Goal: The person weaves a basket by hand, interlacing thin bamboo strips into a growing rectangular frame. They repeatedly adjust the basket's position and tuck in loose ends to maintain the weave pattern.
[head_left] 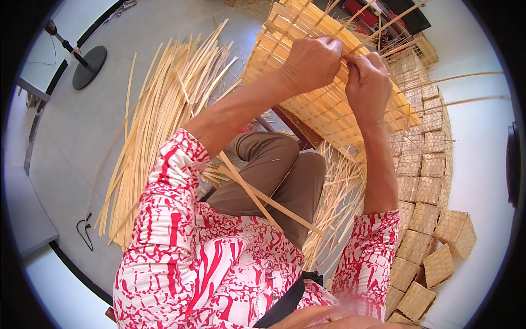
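Observation:
A partly woven basket of pale flat strips, which look like bamboo (315,109), is tilted in front of me above my knees. Loose strip ends stick out along its far and right sides. My left hand (313,64) and my right hand (370,88) meet at its upper edge, almost touching. The fingers of both are closed in a pinch on a strip there; the fingertips partly hide it. Two loose strips (257,192) lie crossed over my lap.
A large heap of loose strips (164,120) spreads over the grey floor at left, and more strips (337,203) lie right of my legs. Stacked small woven boxes (424,189) line the white wall at right. A stand with a round black base (89,67) is at far left.

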Available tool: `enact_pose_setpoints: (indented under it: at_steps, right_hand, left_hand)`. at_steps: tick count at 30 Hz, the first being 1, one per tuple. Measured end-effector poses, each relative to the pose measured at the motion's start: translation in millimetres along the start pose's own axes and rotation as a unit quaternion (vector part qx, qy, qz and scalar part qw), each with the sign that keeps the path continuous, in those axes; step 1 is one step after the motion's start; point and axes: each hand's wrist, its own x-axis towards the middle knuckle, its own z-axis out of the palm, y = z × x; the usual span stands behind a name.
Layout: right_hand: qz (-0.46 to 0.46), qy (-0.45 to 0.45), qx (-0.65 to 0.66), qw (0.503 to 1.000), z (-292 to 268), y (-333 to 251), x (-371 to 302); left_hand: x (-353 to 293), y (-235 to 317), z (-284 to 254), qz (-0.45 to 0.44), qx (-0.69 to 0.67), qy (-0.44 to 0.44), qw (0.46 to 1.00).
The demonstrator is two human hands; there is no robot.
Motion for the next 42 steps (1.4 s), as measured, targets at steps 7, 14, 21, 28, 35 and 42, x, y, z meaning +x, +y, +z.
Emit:
enact_pose_setpoints:
  at_steps: [7, 14, 21, 28, 35, 42]
  right_hand:
    - [0.027, 0.1, 0.06, 0.993, 0, -6, 4]
    - [0.016, 0.037, 0.146, 0.989, -11, 8, -7]
    - [-0.035, 0.006, 0.089, 0.995, -22, 15, -14]
    - [0.077, 0.018, 0.225, 0.971, -15, 3, -7]
    - [0.09, 0.037, 0.16, 0.982, -15, 2, -2]
    - [0.025, 0.033, -0.028, 0.999, -15, 5, 3]
  left_hand:
    - [17, 41, 15, -0.341, -0.46, 0.079, 0.816]
    - [-11, -3, -22, 0.06, -0.144, 0.025, 0.987]
    - [21, -27, -43, 0.39, 0.041, -0.08, 0.916]
    - [-17, -11, -20, -0.2, -0.419, -0.209, 0.861]
    - [-34, 5, -30, 0.059, -0.043, -0.276, 0.958]
    - [66, 1, -32, 0.01, 0.003, -0.206, 0.978]
